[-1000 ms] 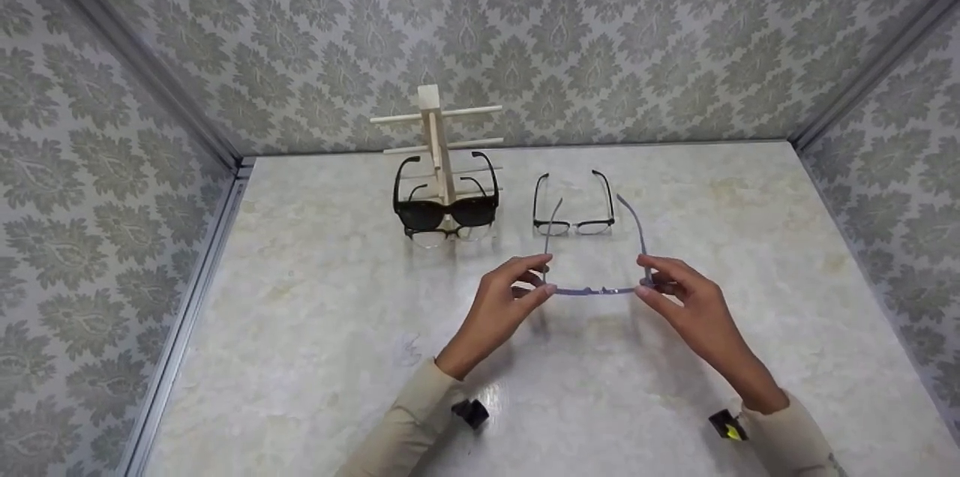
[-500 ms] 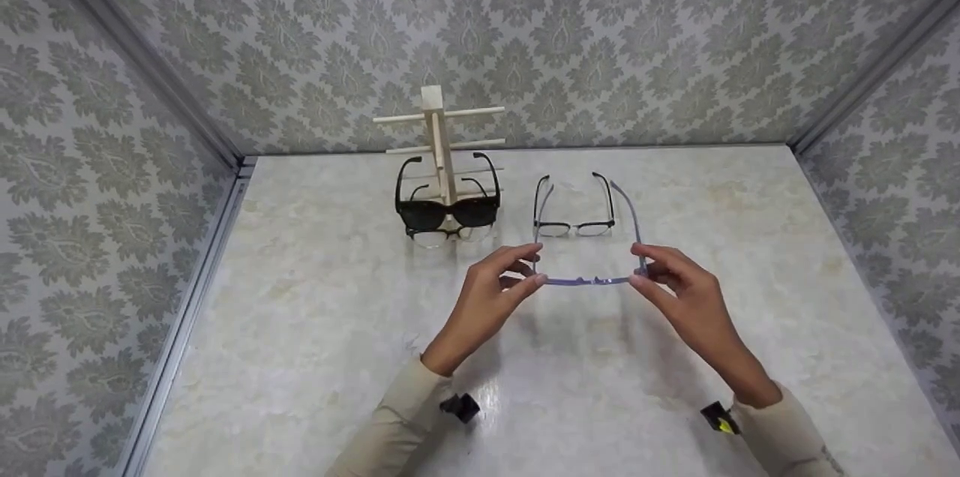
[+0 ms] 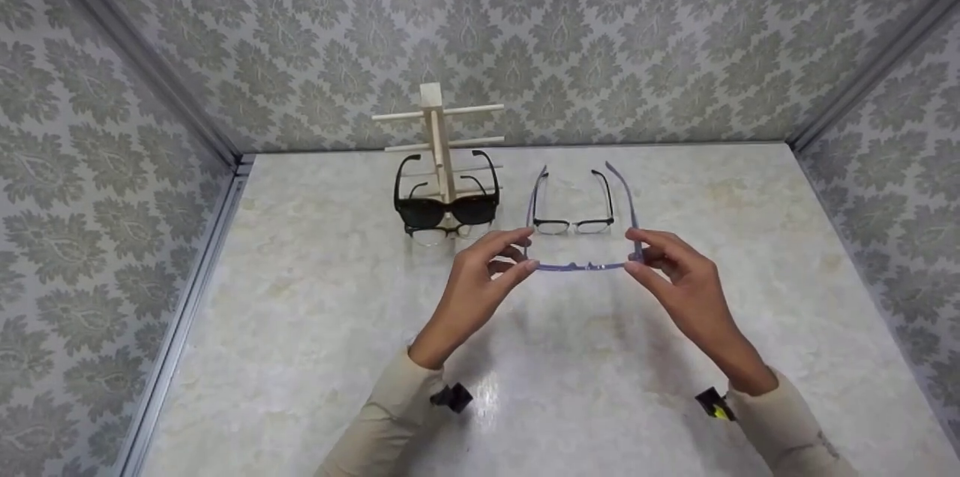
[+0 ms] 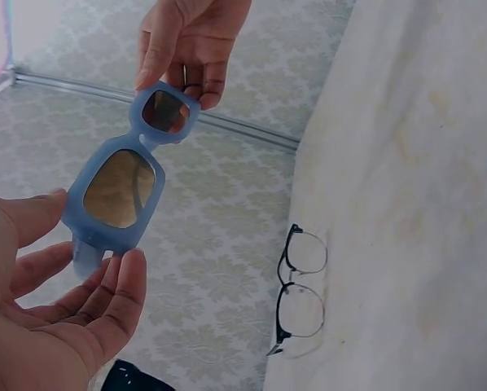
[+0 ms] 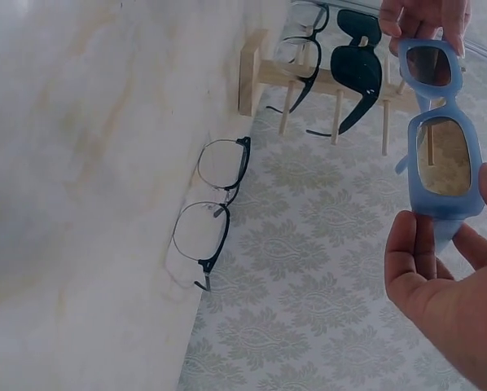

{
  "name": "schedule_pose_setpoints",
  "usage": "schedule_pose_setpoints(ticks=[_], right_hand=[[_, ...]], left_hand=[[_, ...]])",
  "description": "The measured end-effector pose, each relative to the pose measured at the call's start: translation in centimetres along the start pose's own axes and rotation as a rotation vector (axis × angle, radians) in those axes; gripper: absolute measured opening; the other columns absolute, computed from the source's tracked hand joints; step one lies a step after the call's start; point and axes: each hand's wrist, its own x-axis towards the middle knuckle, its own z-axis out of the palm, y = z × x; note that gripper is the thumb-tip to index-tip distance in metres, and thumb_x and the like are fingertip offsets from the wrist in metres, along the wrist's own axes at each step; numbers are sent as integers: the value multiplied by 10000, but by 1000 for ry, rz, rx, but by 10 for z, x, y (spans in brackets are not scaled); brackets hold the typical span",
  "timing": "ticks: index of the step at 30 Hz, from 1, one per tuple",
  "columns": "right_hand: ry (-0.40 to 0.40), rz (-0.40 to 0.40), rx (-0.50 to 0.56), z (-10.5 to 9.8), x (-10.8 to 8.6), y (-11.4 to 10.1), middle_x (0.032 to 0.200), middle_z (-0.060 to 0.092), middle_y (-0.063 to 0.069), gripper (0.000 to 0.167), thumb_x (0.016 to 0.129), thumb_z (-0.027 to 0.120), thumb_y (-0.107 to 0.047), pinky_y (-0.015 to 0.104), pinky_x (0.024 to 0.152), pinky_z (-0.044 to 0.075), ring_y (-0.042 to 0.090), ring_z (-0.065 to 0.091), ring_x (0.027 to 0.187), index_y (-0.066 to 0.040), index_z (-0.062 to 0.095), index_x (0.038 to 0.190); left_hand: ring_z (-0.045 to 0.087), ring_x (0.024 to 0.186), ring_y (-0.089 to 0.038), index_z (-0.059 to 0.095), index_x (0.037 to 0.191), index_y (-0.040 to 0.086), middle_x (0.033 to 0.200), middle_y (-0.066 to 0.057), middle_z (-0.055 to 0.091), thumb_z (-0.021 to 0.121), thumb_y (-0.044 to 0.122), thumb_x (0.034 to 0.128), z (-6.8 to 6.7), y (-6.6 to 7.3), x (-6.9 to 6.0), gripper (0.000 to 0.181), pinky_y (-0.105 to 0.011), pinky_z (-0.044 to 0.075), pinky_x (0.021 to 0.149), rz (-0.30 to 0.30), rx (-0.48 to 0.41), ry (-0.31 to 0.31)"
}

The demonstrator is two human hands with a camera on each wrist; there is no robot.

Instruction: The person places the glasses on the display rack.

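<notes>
Blue-framed sunglasses are held in the air between both hands, temples unfolded and pointing toward the back wall. My left hand pinches the frame's left corner by the hinge, and my right hand pinches the right corner. The wrist views show the thick blue frame with brown lenses. Just beyond, black half-rim glasses rest on the table with their temples open. In the head view the blue temples pass on either side of them.
Left of centre stands a wooden rack with several pegs; black sunglasses sit on it above another clear-lensed pair. Patterned walls border the pale table at the back and both sides.
Both hands have moved the blue sunglasses away from the body and slightly left, so the temples now flank the black half-rim glasses in the head view. The grip looks unchanged.
</notes>
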Motion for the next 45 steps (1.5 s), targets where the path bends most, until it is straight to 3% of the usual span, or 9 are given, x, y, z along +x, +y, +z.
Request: schedule_pose_setpoints(ticks=[20,31,36,45], right_hand=[[-79,6,78,28,24,-12,1382,691,175,436,1003,767,61,254,981,602,237,712,1048,7,710,1433],[-121,-38,98,48,40,-15,1351,710,112,435,1002,775,47,272,976,612,246,714,1058,-45,728,1425],[-148,-61,92,56,47,-17,1374,714,100,430,1003,792,7,298,982,618,325,724,1082,-37,725,1426],[-178,-29,114,71,51,-19,1356,722,64,403,1025,788,-57,309,970,618,258,717,1068,-37,727,1422]], left_hand=[[733,1097,-227,708,1463,60,1280,-81,723,801,94,1029,-38,18,-10,445,-351,647,946,15,43,68],[728,1093,-215,715,1458,64,1272,-83,723,802,63,1021,-58,19,-16,446,-357,645,955,-1,38,120],[726,1097,-222,718,1453,67,1281,-76,723,792,44,1023,-67,19,-20,437,-358,645,949,3,50,145],[725,1105,-216,701,1476,62,1302,-108,719,796,63,1024,-80,23,-29,462,-333,636,958,-21,91,161]])
